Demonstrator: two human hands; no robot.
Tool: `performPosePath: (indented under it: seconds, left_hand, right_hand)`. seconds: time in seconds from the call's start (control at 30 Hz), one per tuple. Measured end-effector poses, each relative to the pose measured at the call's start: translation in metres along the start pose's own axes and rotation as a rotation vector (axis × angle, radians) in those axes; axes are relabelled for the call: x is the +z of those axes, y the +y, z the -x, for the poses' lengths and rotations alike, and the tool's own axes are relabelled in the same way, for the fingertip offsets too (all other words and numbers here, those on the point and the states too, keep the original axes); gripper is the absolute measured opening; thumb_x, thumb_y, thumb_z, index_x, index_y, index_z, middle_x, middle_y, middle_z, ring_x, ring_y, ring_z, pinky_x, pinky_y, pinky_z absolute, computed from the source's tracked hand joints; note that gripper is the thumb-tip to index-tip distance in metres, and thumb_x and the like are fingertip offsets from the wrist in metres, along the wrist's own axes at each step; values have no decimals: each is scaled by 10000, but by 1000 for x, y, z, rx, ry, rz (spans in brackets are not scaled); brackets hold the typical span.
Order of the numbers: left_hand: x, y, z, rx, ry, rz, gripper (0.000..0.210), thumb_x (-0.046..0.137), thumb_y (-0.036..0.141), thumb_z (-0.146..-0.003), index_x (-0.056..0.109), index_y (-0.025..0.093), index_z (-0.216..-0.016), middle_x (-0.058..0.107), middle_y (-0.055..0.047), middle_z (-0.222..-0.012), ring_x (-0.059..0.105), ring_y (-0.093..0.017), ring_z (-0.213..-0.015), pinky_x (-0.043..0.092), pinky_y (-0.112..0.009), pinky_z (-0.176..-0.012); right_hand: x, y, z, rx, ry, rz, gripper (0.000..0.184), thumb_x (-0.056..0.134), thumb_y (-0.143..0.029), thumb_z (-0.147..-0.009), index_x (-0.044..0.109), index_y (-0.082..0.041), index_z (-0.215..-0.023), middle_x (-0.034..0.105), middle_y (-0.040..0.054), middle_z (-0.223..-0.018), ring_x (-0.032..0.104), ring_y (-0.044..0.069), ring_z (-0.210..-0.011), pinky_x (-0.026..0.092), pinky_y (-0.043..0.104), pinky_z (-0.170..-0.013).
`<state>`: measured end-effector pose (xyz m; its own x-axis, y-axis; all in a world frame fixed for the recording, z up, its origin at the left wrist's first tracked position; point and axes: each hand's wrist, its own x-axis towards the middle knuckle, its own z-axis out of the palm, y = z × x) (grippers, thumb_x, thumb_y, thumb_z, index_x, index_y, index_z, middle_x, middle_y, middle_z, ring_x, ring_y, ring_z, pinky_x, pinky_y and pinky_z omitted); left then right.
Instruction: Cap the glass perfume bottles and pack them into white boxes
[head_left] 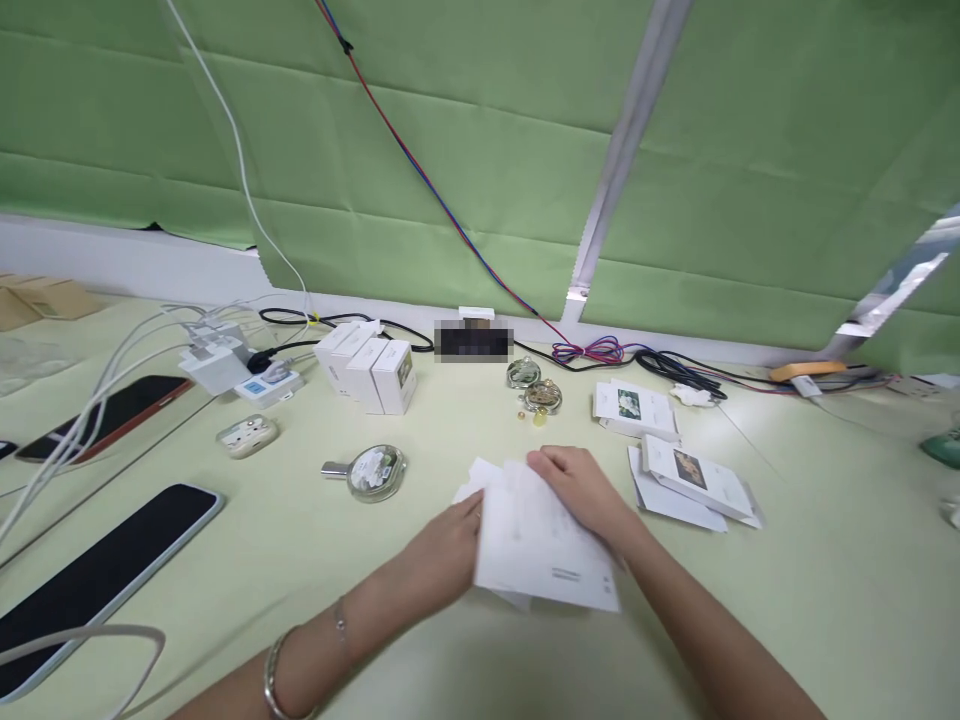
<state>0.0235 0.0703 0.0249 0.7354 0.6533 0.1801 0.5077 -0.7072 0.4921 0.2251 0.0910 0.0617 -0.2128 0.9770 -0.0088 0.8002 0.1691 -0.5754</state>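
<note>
A white paper carton, partly unfolded and with small print near its lower edge, is between my two hands. My left hand grips its left side, fingertips hidden behind the card. On the upper right edge, my right hand is closed, its thumb lying along the card. A round glass bottle with a silver cap lies on its side to the left of my left hand. Beyond the carton are two more round bottles, a greenish one and a golden one, with small gold and yellow pieces beside them.
Several small white boxes stand at the back left. Opened cartons with flower pictures lie at right. Phones, an earbud case and chargers with loose cables occupy the left. Coiled cables run along the green-covered wall.
</note>
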Motion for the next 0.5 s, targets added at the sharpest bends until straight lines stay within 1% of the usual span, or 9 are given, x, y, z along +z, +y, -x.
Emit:
performPosePath:
  seconds: [0.07, 0.13, 0.2, 0.27, 0.37, 0.43, 0.5]
  left_hand:
    - [9, 11, -1, 43, -41, 59, 380, 408, 129, -851, 505, 255, -1196, 584, -56, -1162, 557, -194, -1018, 483, -313, -873]
    - [14, 17, 5, 63, -93, 74, 381, 409, 107, -838, 510, 237, -1182, 577, -69, -1145, 556, -193, -1007, 485, -306, -866]
    - [17, 17, 13, 47, -118, 69, 352, 395, 96, -838, 541, 229, -1130, 581, -71, -1107, 561, -186, -995, 487, -300, -861]
    - [18, 15, 19, 24, -96, 45, 320, 379, 98, -848, 564, 231, -1074, 591, -63, -1075, 574, -176, -966, 495, -295, -844]
    - [20, 12, 20, 0, -52, -8, 224, 445, 133, -834, 576, 209, -999, 618, -65, -1013, 596, -192, -886, 516, -316, -784]
    - [21, 11, 16, -19, -54, -49, 175, 492, 142, -809, 584, 190, -950, 635, -66, -945, 605, -208, -824, 525, -339, -735]
    - [22, 11, 14, -21, -50, -64, 189, 482, 125, -801, 585, 188, -946, 637, -67, -927, 605, -213, -812, 524, -349, -724]
  right_hand:
    - [27, 5, -2, 84, 30, 206, 374, 285, -402, -922, 529, -176, -749, 565, 19, -722, 486, 131, -627, 321, 243, -569]
    - [51, 11, -1, 55, 100, 432, 299, 294, -302, -931, 542, -165, -836, 586, 69, -850, 523, 170, -761, 349, 275, -659]
    - [65, 14, 1, 11, 136, 574, 305, 253, -250, -939, 540, -163, -886, 584, 95, -904, 529, 197, -828, 358, 305, -707]
    - [66, 13, 2, 31, 98, 603, 334, 202, -226, -945, 530, -168, -921, 593, 90, -870, 547, 195, -786, 371, 304, -680]
    - [50, 6, 9, 106, -19, 514, 341, 182, -212, -946, 520, -169, -943, 608, 68, -814, 570, 178, -711, 389, 287, -626]
    - [38, 5, 22, 66, -84, 413, 305, 231, -248, -942, 527, -176, -944, 613, 67, -870, 580, 175, -772, 412, 284, -667]
    - [31, 9, 43, -48, -149, 308, 233, 376, -331, -900, 531, -195, -1007, 596, 74, -1018, 563, 186, -922, 425, 291, -763]
